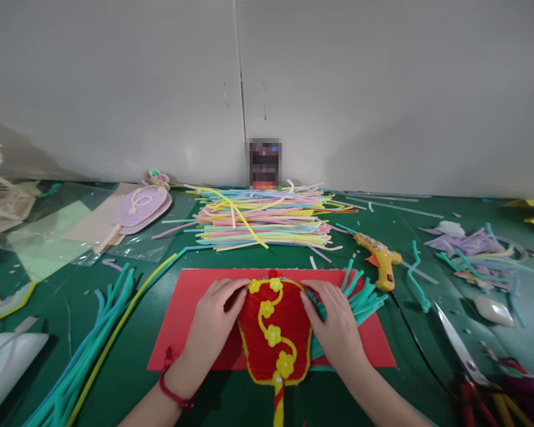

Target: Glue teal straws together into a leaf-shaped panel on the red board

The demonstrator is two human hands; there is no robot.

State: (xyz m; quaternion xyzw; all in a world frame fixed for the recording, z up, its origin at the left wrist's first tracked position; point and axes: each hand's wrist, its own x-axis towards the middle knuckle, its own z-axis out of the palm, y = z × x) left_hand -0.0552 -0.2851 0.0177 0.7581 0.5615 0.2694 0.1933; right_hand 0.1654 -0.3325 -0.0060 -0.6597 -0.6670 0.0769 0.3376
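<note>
A red hand fan [260,350] with yellow pipe-cleaner edging and a curling stem of yellow flowers lies over a red sheet [178,320]. Its red-and-yellow wrapped handle [279,406] points toward me. My left hand [222,308] pinches the fan's upper left edge between thumb and fingers. On the upper right edge, my right hand [331,311] grips in the same way. Teal pipe cleaners [362,299] stick out from behind my right hand; how far they run under the fan is hidden.
A pile of pastel pipe cleaners [262,219] lies at the back. To the right are a yellow glue gun [378,258] with a cord, scissors [460,344] and purple scraps [467,243]. A lilac fan [137,210] and a teal bundle [93,338] are on the left.
</note>
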